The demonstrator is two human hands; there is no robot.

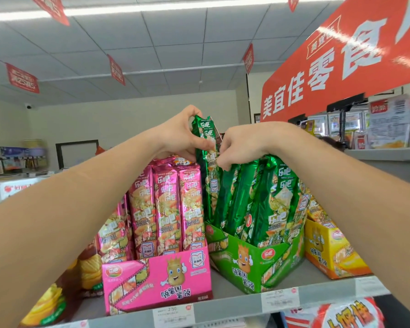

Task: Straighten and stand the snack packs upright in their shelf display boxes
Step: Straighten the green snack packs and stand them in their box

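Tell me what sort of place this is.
Most likely a small shop's snack aisle: price tags on the shelf edge, display boxes full of snack packs, red banners hanging overhead.

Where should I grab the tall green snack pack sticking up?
I'd pinch the green pack near its top end, from above, like the left hand does. It stands tall and thin, its lower half hemmed in by other packs, so only the top is free.

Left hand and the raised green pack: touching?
Touching. Head view: the left hand grips the raised green pack near its top, fingers and thumb curled round it.
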